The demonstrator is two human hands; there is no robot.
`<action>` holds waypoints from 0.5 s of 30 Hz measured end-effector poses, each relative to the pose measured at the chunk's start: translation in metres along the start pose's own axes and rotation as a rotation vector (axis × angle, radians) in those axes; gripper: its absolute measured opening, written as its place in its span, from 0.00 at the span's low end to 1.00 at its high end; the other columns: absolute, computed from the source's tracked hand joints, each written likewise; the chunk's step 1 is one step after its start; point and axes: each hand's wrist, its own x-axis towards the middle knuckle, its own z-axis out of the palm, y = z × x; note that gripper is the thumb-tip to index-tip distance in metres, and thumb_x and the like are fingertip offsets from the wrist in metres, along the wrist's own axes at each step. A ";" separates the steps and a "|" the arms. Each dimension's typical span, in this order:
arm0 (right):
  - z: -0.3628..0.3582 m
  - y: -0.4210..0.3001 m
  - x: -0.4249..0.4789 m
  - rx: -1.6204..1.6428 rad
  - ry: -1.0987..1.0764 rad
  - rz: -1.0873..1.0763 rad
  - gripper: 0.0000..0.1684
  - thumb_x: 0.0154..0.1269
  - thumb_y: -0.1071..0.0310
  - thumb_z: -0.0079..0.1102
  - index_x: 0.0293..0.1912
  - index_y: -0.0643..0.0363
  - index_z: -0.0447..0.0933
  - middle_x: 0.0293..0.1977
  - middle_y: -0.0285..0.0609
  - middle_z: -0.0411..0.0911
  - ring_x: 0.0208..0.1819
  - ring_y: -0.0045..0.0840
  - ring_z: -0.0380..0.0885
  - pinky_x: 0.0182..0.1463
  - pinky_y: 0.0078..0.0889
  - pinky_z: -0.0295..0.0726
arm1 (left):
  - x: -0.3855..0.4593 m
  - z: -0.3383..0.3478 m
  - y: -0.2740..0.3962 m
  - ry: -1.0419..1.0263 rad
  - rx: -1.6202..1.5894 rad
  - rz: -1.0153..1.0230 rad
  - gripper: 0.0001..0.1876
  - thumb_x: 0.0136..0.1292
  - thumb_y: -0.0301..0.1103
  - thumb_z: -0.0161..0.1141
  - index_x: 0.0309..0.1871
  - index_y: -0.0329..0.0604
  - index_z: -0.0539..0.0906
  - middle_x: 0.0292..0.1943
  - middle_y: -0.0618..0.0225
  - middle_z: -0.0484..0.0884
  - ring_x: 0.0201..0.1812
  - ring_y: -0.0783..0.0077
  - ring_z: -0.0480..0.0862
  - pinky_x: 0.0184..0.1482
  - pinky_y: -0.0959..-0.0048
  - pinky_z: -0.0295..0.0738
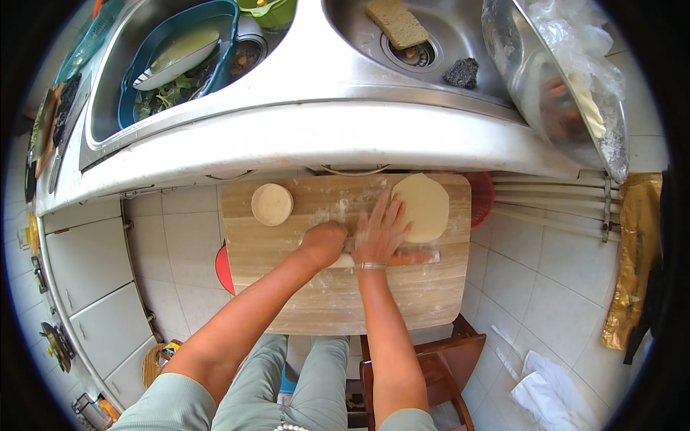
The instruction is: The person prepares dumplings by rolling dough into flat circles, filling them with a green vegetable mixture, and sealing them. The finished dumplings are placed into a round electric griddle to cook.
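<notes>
A flat round of dough [423, 207] lies at the right of a floured wooden board [302, 307]. My right hand [380, 231] is spread with its fingers apart, its fingertips at the left edge of the dough round. Closed into a fist, my left hand [325, 243] is just left of it; what it grips is mostly hidden and blurred. A rolling pin [412, 257], orange and pale, lies across the board, partly under my right wrist. At the board's upper left stands a small round container [272, 204] of what looks like flour.
Beyond the board runs a white counter edge [302, 134] with a double steel sink [345, 75]. A large metal bowl [544, 86] tilts at the right. A red basket [482, 199] shows behind the board's right corner, and a wooden chair [447, 361] stands below.
</notes>
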 end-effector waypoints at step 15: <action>0.002 -0.001 0.027 0.061 0.175 -0.024 0.34 0.66 0.54 0.49 0.67 0.57 0.60 0.67 0.51 0.58 0.68 0.45 0.57 0.68 0.61 0.44 | 0.000 0.000 -0.007 0.120 -0.013 0.065 0.12 0.54 0.27 0.57 0.43 0.38 0.81 0.40 0.53 0.81 0.47 0.50 0.78 0.50 0.58 0.73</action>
